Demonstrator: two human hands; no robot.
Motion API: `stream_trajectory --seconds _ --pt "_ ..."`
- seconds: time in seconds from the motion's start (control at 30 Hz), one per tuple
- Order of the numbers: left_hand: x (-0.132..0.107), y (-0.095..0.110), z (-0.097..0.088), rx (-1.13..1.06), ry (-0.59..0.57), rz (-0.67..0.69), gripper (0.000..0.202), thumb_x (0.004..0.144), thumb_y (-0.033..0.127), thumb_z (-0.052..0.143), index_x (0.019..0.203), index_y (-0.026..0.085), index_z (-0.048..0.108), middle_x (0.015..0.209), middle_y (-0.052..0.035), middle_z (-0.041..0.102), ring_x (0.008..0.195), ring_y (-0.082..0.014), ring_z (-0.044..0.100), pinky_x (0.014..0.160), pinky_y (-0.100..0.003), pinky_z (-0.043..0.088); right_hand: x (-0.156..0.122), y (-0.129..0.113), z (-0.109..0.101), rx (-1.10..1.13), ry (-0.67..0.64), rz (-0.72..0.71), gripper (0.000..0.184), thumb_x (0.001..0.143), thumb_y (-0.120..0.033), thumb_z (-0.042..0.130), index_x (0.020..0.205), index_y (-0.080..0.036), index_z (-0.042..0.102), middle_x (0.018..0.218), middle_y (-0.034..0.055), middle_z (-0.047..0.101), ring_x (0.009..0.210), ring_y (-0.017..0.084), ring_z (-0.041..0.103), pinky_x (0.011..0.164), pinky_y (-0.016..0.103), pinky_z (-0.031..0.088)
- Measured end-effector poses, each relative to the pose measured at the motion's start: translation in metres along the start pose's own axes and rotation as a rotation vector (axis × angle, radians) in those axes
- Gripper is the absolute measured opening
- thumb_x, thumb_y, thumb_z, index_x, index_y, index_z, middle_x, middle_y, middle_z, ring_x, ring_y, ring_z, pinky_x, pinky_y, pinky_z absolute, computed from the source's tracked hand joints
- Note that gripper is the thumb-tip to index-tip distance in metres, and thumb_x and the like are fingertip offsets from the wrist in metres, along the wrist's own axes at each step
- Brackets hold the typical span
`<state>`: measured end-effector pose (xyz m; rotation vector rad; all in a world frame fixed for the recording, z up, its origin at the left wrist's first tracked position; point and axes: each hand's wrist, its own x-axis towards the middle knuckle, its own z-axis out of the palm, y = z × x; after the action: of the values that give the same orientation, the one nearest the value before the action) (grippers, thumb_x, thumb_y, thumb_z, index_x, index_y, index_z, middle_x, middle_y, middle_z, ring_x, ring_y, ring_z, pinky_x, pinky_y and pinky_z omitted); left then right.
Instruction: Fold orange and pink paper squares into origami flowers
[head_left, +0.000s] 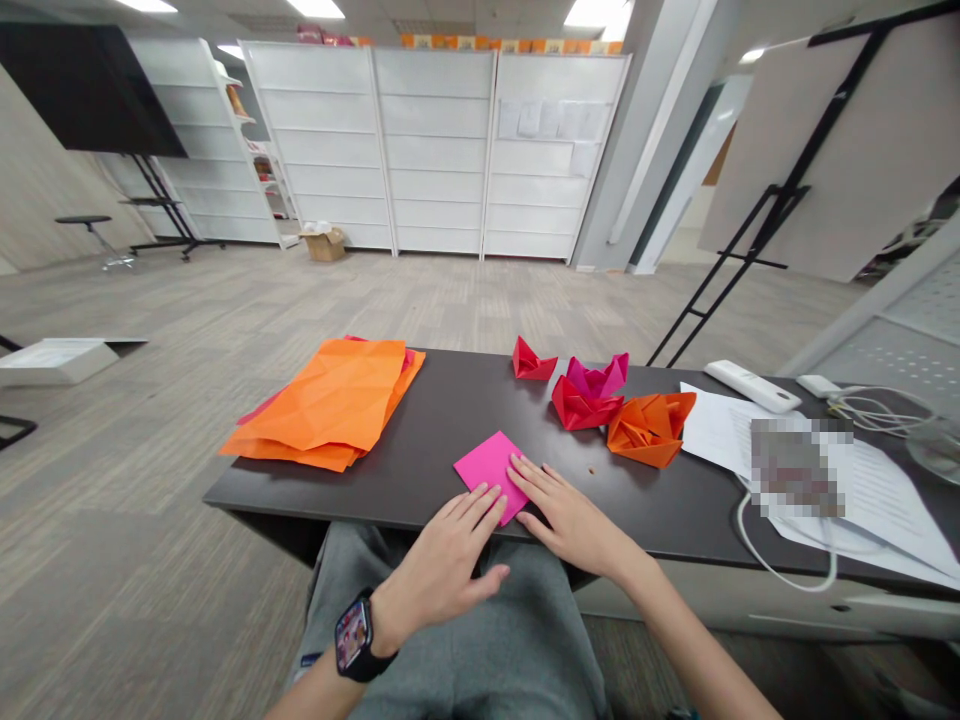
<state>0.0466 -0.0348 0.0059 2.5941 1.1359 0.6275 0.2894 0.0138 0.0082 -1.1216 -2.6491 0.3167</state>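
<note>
A small folded pink paper [489, 465] lies near the front edge of the dark table [450, 420]. My left hand [450, 555] rests flat with its fingertips on the paper's near corner, fingers stretched out; a smartwatch is on that wrist. My right hand [570, 515] lies flat beside it, fingers spread, with its fingertips pressing the paper's right edge. Neither hand grips anything.
A stack of orange and pink sheets [330, 405] overhangs the table's left end. Several folded paper shapes sit behind: red [532, 362], magenta [598, 377], red [581, 407], orange [651, 428]. White papers [720, 425], a remote [752, 385] and a cable [787, 575] lie to the right.
</note>
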Motion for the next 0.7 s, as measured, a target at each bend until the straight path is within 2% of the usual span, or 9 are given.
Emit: stream_trajectory --seconds 0.07,0.13,0.23,0.33,0.4,0.5,0.6,0.7 --pt "0.006 -0.012 -0.008 -0.025 0.058 -0.018 0.059 0.093 0.027 0.055 0.148 0.022 0.038 0.147 -0.012 0.05 0.136 -0.0262 0.047 0.112 -0.044 0.041 0.003 0.004 -0.002 0.012 0.014 -0.023 0.058 0.098 -0.036 0.052 0.152 -0.026 0.034 0.155 0.0103 0.037 0.143 0.026 0.036 0.116 0.05 0.033" --pt "0.013 -0.028 -0.016 -0.023 0.101 -0.006 0.046 0.09 0.021 0.057 0.136 0.024 0.052 0.142 -0.0093 0.054 0.135 -0.0262 0.046 0.113 -0.046 0.039 0.008 0.008 -0.006 0.013 0.025 -0.058 0.05 0.098 -0.034 0.053 0.147 -0.026 0.044 0.151 0.0099 0.046 0.138 0.026 0.044 0.113 0.049 0.039" --pt "0.024 -0.05 -0.025 -0.012 0.1 0.03 0.03 0.09 0.02 0.062 0.119 0.024 0.064 0.132 -0.0074 0.061 0.129 -0.025 0.052 0.111 -0.043 0.042 0.013 0.013 -0.009 0.009 0.038 -0.088 0.037 0.102 -0.029 0.044 0.135 -0.025 0.059 0.141 0.008 0.057 0.131 0.026 0.053 0.109 0.045 0.044" --pt "0.033 -0.061 -0.028 -0.008 0.058 0.023 0.019 0.093 0.024 0.062 0.111 0.022 0.067 0.115 -0.0062 0.068 0.11 -0.0221 0.062 0.099 -0.037 0.05 0.018 0.013 -0.009 0.017 0.089 -0.047 0.036 0.1 -0.022 0.04 0.126 -0.022 0.066 0.131 0.0086 0.065 0.122 0.025 0.061 0.103 0.042 0.049" --pt "0.039 -0.062 -0.03 -0.018 0.059 0.024 0.016 0.093 0.028 0.064 0.107 0.022 0.068 0.109 -0.0053 0.068 0.105 -0.0213 0.063 0.095 -0.034 0.051 0.022 0.012 -0.008 0.029 0.129 0.016 0.035 0.098 -0.022 0.042 0.123 -0.022 0.066 0.122 0.0095 0.07 0.111 0.026 0.067 0.096 0.041 0.052" --pt "0.045 -0.058 -0.03 -0.045 0.105 0.026 0.018 0.095 0.026 0.06 0.111 0.023 0.067 0.113 -0.006 0.067 0.108 -0.0207 0.062 0.096 -0.033 0.051 0.026 0.011 -0.008 0.052 0.156 0.081 0.033 0.097 -0.025 0.044 0.122 -0.022 0.065 0.113 0.0098 0.073 0.098 0.025 0.07 0.086 0.039 0.055" --pt "0.047 -0.057 -0.028 -0.075 0.078 0.082 0.024 0.097 0.022 0.054 0.118 0.024 0.065 0.117 -0.006 0.066 0.11 -0.0199 0.062 0.098 -0.033 0.05 0.026 0.01 -0.009 0.078 0.148 0.012 0.037 0.094 -0.02 0.047 0.128 -0.023 0.061 0.123 0.0097 0.069 0.11 0.025 0.066 0.094 0.041 0.052" --pt "0.045 -0.057 -0.024 -0.086 -0.006 0.176 0.025 0.096 0.02 0.055 0.118 0.025 0.066 0.121 -0.0054 0.067 0.113 -0.0202 0.062 0.1 -0.033 0.049 0.022 0.009 -0.008 0.097 0.105 -0.095 0.055 0.09 -0.013 0.047 0.143 -0.028 0.048 0.142 0.0068 0.057 0.129 0.023 0.054 0.106 0.043 0.044"
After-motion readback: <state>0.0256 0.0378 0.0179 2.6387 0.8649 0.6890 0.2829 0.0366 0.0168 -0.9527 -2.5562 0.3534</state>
